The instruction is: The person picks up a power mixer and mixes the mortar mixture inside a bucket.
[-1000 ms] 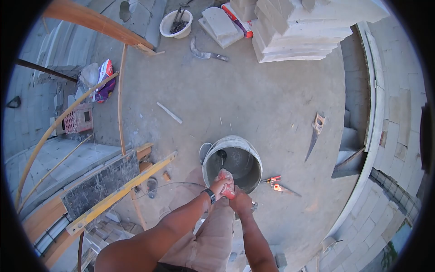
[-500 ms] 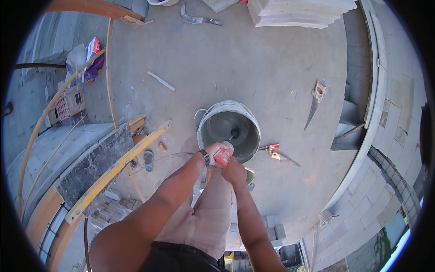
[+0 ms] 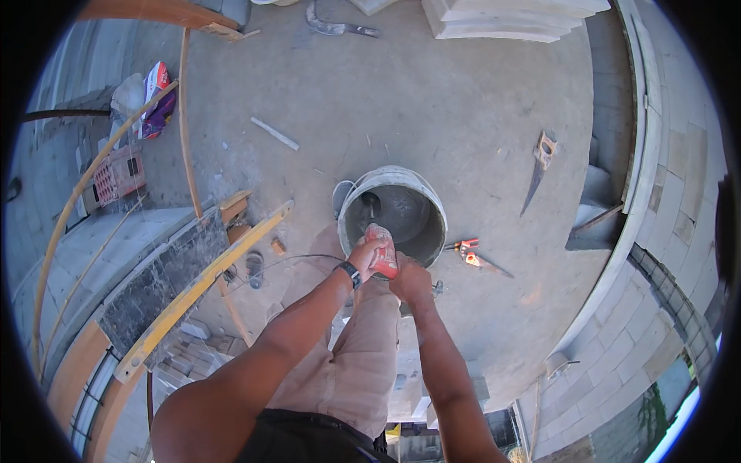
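Observation:
A red power tool [image 3: 380, 251] is held over the near rim of a round bucket [image 3: 429, 189], with its shaft reaching down into grey wet mix [image 3: 405, 212]. My left hand [image 3: 367, 255], below a dark wristband, is wrapped round the tool's left side. On the tool's right side my right hand [image 3: 411, 279] grips it near its rear. The mixing end sits at the left part of the bucket's inside, partly sunk in the mix. A cable runs from the tool area to the left.
Red-handled pliers [image 3: 466, 245] and a pointed trowel or blade lie right of the bucket, a handsaw [image 3: 540, 166] farther right. A yellow level [image 3: 204, 289] slants at left. Pale blocks [image 3: 502, 19] are stacked at the top, near a hatchet-like tool [image 3: 340, 28].
The tool's mixing end has shifted from the middle of the bucket to its left side. The tool now tilts the other way, and my right hand has moved slightly right.

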